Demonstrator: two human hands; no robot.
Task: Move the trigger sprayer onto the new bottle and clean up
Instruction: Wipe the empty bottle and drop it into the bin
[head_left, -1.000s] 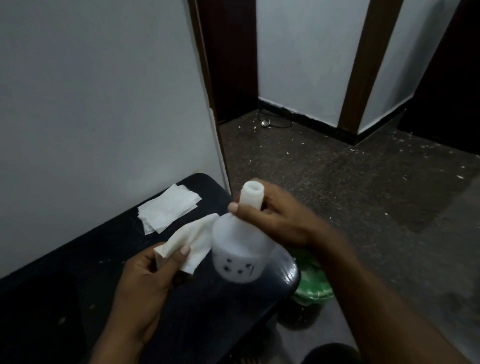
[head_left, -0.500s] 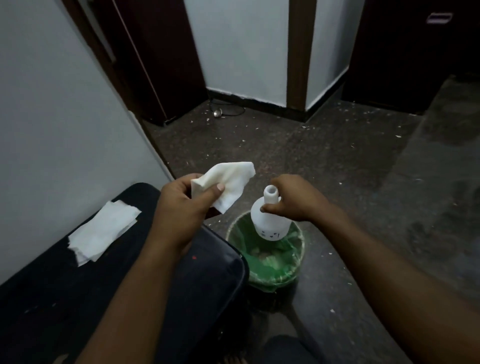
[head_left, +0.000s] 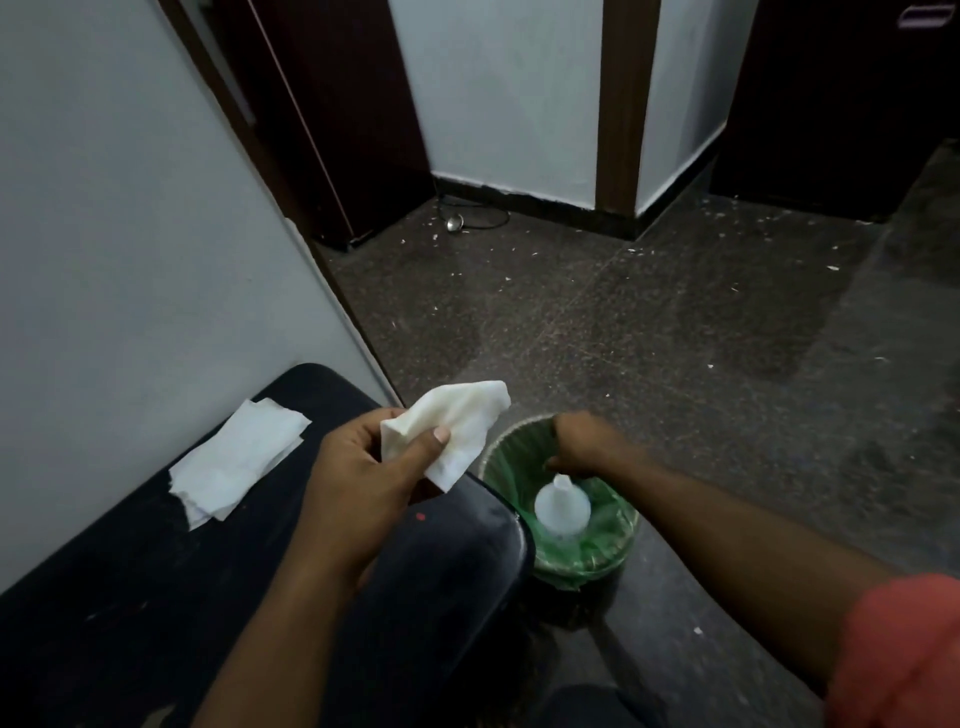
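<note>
A white capless bottle sits neck up inside the green-lined bin on the floor. My right hand hovers over the bin just above the bottle, fingers hanging loose, holding nothing. My left hand pinches a crumpled white tissue above the right end of the black bench. No trigger sprayer or other bottle is in view.
A stack of white tissues lies on the bench beside the white wall. The dark speckled floor is littered with small white bits. A small metal object with a cable lies near the far doorway.
My right hand carried the bottle from the bench over the bin and released it; the bottle now sits in the bin. My left hand lifted the tissue toward the bin.
</note>
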